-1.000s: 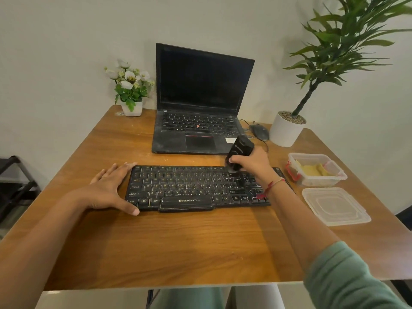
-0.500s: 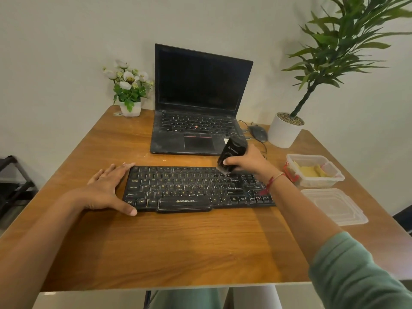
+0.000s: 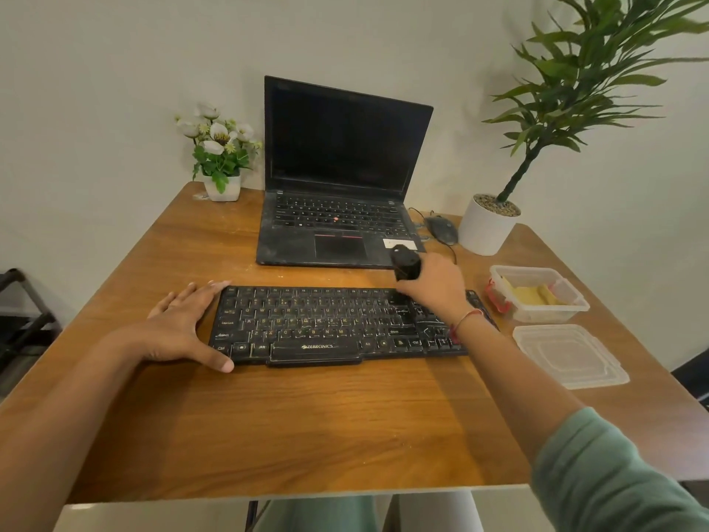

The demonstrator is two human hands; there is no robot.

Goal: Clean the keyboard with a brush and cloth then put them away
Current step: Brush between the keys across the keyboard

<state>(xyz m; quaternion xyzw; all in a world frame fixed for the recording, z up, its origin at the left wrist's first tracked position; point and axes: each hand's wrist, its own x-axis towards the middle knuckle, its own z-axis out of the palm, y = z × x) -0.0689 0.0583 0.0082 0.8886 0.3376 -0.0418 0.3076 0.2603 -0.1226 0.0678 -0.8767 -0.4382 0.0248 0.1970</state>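
Keyboard: black, flat, likely light, rigid and prone to sliding, lying mid-table; left hand, fingers spread, braces its left end; right hand, fingers wrapped around the stubby black brush, works the upper-right keys.

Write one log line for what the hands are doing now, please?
right hand: holds black brush on keyboard top right | left hand: flat, steadies keyboard's left end | cloth: in open box

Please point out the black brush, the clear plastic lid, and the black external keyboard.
Black brush (image 3: 405, 266), head view: on its handle.
Clear plastic lid (image 3: 568, 355), head view: on its flat middle.
Black external keyboard (image 3: 314, 346), head view: on its spacebar.
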